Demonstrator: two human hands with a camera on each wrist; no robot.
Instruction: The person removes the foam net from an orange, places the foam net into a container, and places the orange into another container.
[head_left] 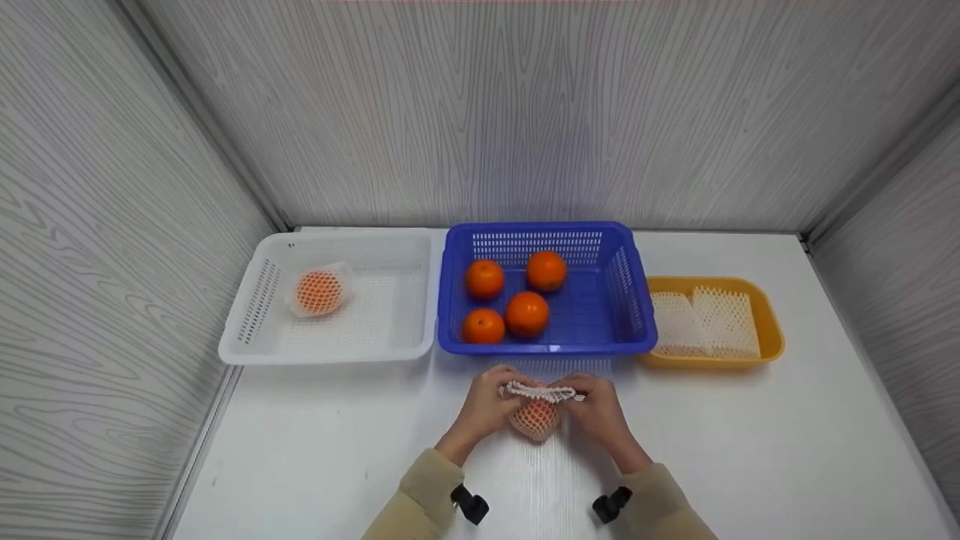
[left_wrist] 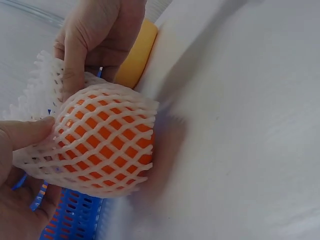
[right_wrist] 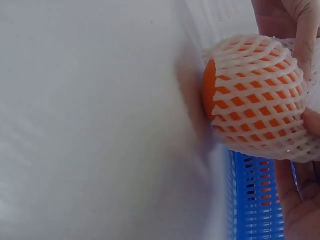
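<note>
An orange [left_wrist: 105, 140] sits inside a white foam net sleeve [right_wrist: 255, 95] close to the front of the blue basket. My left hand [head_left: 491, 403] pinches the sleeve's gathered upper edge from the left, thumb pressed on the mesh. From the right, my right hand [head_left: 597, 409] pinches the same edge. The net covers most of the fruit, and a patch of bare orange peel shows at one end in the right wrist view. Loose mesh extends past the fruit between both hands. Some fingertips are hidden behind the net.
A blue basket [head_left: 547, 349] holds several bare oranges [head_left: 527, 314]. The white basket [head_left: 322, 358] on the left contains one netted orange [head_left: 319, 292]. At right, a yellow tray [head_left: 772, 337] holds flat foam nets [head_left: 726, 322]. Grey wood-grain panels [head_left: 465, 112] surround the white table [head_left: 750, 450].
</note>
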